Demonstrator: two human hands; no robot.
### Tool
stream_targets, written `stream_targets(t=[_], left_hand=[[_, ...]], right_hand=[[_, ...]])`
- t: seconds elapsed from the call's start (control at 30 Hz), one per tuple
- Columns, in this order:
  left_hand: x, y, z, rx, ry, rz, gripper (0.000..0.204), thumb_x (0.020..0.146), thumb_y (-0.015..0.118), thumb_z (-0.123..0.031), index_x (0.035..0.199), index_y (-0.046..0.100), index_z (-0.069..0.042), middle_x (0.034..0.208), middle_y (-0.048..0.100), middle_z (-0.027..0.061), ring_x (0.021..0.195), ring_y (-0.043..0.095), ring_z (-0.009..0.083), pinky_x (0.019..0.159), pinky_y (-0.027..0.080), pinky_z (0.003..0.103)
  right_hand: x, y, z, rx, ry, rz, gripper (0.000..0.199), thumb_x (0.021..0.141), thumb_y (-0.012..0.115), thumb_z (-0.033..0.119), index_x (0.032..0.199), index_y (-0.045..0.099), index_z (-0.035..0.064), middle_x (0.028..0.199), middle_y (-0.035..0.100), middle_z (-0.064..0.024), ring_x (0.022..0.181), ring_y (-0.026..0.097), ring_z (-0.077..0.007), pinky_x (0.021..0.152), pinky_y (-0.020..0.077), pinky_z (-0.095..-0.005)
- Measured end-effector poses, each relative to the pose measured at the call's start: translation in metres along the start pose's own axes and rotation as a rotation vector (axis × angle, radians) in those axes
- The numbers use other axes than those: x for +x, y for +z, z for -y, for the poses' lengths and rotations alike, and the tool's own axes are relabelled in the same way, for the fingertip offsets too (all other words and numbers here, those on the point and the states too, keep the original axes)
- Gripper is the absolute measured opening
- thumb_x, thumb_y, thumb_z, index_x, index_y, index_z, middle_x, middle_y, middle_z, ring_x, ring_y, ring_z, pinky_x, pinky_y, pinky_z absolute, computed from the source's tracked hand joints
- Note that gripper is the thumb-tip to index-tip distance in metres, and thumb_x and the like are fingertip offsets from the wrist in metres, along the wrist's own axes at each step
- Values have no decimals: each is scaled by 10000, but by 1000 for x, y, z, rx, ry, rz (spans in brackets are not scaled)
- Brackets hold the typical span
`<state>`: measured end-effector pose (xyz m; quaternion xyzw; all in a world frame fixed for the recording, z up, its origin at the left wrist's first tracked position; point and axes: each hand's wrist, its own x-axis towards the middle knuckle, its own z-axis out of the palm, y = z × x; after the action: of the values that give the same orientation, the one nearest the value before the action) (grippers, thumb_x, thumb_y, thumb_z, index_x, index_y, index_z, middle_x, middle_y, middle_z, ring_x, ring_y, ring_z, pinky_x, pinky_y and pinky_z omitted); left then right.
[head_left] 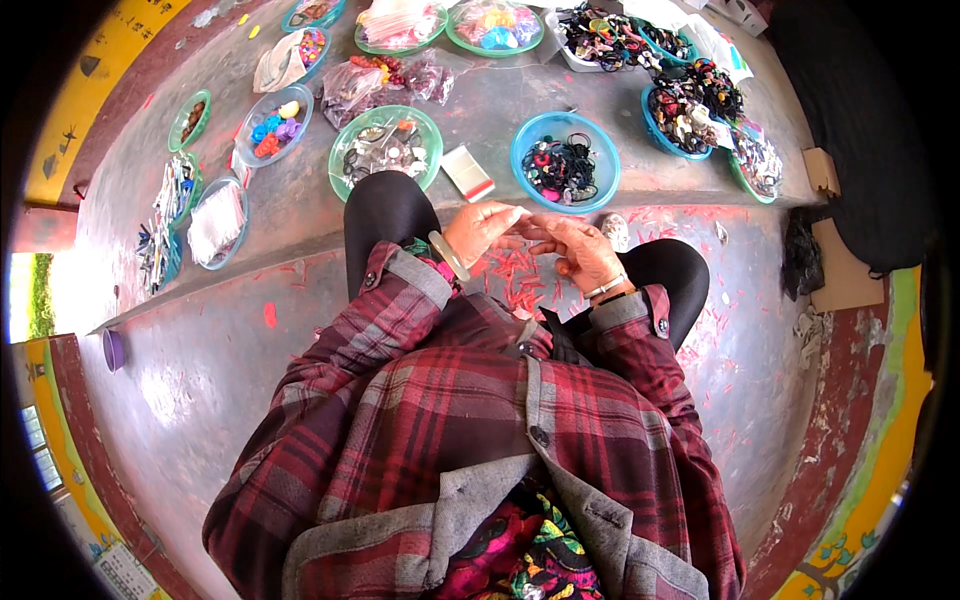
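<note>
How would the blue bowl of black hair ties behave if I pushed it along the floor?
The blue bowl looks like thin plastic, so probably light and apt to slide. Its wide, shallow shape makes tipping unlikely. The hair ties lie loosely heaped, so a sharp shove might spill some.

We see left hand [478,230] and right hand [578,250] together at centre, fingertips pinching something small, too tiny to identify. Red scraps [512,275] littered just below them. Blue bowl [565,162] of dark hair ties at 12 o'clock of the hands, green bowl [386,150] at 10, small clear packet [468,172] between.
</note>
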<state>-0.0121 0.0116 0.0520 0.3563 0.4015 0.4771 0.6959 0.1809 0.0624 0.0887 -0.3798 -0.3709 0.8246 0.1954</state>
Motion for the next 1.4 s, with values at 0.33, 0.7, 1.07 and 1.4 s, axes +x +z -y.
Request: stream_targets(t=[0.33, 0.7, 1.07, 1.4], left_hand=[[-2, 14, 2, -56, 136, 45, 408, 915, 401, -269, 1186, 427, 35, 1114, 520, 145, 1036, 515, 216, 867, 442, 330], [2, 4, 8, 200, 105, -127, 394, 890, 464, -287, 1167, 466, -6, 1073, 543, 95, 925, 542, 139, 731, 481, 260], [9, 6, 28, 318, 192, 8, 311, 839, 550, -157, 1099, 516, 11, 1014, 576, 76, 904, 548, 132, 714, 482, 277], [4, 19, 25, 1083, 471, -172, 192, 801, 536, -177, 872, 587, -6, 777, 591, 170, 722, 586, 299, 614, 451, 360]], right_hand=[[-5, 7, 10, -37, 30, 100, 352, 834, 523, 280, 1079, 545, 29, 1027, 600, -85, 833, 577, -122, 415, 293, -148], [-1, 0, -1, -353, -86, 50, 336, 818, 551, 251, 1085, 550, 47, 983, 619, -45, 872, 584, -131, 478, 371, -192], [16, -10, -38, -1615, -537, -182, 156, 739, 466, 79, 875, 525, 32, 761, 589, -175, 687, 591, -343, 593, 468, -438], [17, 6, -43, -1818, -339, -118, 190, 750, 479, 105, 891, 516, -16, 727, 603, -172, 623, 607, -324, 559, 486, -405]])
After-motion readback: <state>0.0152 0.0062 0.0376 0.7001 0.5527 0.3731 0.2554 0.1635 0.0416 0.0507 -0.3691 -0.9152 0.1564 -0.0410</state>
